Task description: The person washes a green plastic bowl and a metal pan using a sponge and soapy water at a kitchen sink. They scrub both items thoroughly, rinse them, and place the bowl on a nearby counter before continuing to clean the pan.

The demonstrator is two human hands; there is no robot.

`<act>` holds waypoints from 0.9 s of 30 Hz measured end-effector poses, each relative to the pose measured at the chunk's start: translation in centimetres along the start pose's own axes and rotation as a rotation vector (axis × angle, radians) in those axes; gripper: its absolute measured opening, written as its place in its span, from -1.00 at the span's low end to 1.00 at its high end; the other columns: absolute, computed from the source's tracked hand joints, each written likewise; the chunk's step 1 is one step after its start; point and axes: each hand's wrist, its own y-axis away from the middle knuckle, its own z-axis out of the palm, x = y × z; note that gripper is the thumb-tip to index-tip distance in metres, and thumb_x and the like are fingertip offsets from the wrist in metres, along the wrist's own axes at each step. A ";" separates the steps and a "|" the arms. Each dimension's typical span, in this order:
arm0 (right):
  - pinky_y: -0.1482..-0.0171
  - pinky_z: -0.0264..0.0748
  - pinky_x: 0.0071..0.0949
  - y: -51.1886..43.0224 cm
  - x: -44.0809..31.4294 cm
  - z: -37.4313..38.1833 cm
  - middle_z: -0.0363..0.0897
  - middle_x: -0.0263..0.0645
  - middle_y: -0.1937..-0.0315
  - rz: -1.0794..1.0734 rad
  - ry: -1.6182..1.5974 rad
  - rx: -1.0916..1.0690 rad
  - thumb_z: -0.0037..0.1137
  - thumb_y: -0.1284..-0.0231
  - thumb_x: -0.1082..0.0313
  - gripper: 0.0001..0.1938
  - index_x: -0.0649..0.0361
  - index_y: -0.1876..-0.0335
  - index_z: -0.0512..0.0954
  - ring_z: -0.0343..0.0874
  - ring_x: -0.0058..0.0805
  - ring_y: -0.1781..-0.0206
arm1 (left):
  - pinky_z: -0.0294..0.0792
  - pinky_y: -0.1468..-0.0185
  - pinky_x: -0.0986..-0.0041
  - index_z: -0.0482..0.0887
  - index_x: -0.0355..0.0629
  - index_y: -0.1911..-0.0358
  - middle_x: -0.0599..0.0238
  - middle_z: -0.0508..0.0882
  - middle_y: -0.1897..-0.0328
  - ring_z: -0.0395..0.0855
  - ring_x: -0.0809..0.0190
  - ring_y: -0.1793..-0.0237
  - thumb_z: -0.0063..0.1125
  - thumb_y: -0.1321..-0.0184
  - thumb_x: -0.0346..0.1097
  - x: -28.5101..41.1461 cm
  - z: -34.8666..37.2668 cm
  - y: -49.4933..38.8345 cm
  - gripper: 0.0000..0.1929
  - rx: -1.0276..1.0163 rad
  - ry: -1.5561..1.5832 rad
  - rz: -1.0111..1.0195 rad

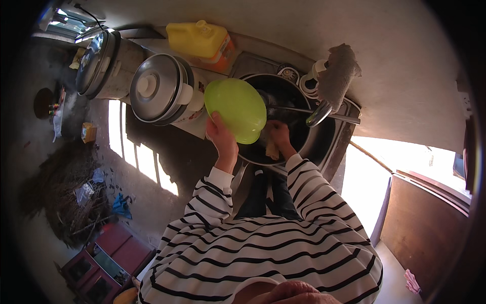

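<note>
My left hand (pixel 222 136) grips the near left rim of a lime-green plastic bowl (pixel 235 110), its rounded surface facing the camera. The bowl is tilted over the left side of a large dark pan (pixel 300 89) set in the sink. Right of the bowl, above the pan, my right hand (pixel 279 133) holds a yellowish cloth (pixel 272 150) that hangs down; part of it is hidden by the fingers. A metal ladle or similar long handle (pixel 330 116) crosses the pan's rim behind my right hand. What lies in the dark pan is hard to tell.
Two lidded pots (pixel 155 89) (pixel 102 64) stand on the counter at left. Behind the bowl is a yellow plastic jug (pixel 197 40). A grey cloth (pixel 338 74) wraps the faucet (pixel 319 113) at right. White cups (pixel 309 84) stand behind the pan.
</note>
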 end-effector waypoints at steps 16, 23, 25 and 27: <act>-0.25 0.44 -0.36 7.7 -14.7 -4.7 0.66 -0.14 -0.14 -0.426 -0.144 0.164 -0.02 -0.44 0.43 -0.67 0.15 -0.25 0.58 0.58 -0.32 -0.22 | 0.53 -0.11 0.26 0.50 -0.31 -0.19 0.16 0.64 -0.15 0.65 0.13 -0.09 -0.22 -0.59 -0.26 -0.2 0.1 0.0 -0.67 0.047 0.212 -0.409; 0.13 0.58 -0.11 0.5 -4.3 -3.9 0.67 0.17 0.28 -0.095 0.164 0.171 0.12 -0.37 0.08 -0.64 0.13 -0.10 0.64 0.75 -0.02 0.12 | 0.50 -0.17 0.25 0.48 -0.31 -0.24 0.17 0.63 -0.16 0.64 0.14 -0.12 -0.17 -0.58 -0.24 -0.7 -2.7 -0.1 -0.65 0.012 0.175 -0.450; 0.07 0.58 -0.10 -0.3 -2.7 -3.0 0.70 0.12 0.22 -0.053 0.141 0.158 0.19 -0.32 0.04 -0.63 0.19 0.00 0.66 0.71 0.04 0.04 | 0.50 -0.14 0.27 0.49 -0.30 -0.21 0.20 0.63 -0.12 0.64 0.18 -0.08 -0.14 -0.58 -0.22 -0.7 -2.4 0.3 -0.66 0.018 0.202 -0.370; 0.08 0.60 -0.18 -0.9 0.5 -2.7 0.74 0.01 0.23 -0.044 0.123 0.108 0.18 -0.34 0.07 -0.66 0.21 0.05 0.68 0.75 -0.06 0.11 | 0.50 -0.07 0.32 0.51 -0.28 -0.14 0.26 0.64 -0.06 0.63 0.24 -0.01 -0.11 -0.57 -0.19 -1.2 -1.4 0.4 -0.69 -0.018 0.262 -0.268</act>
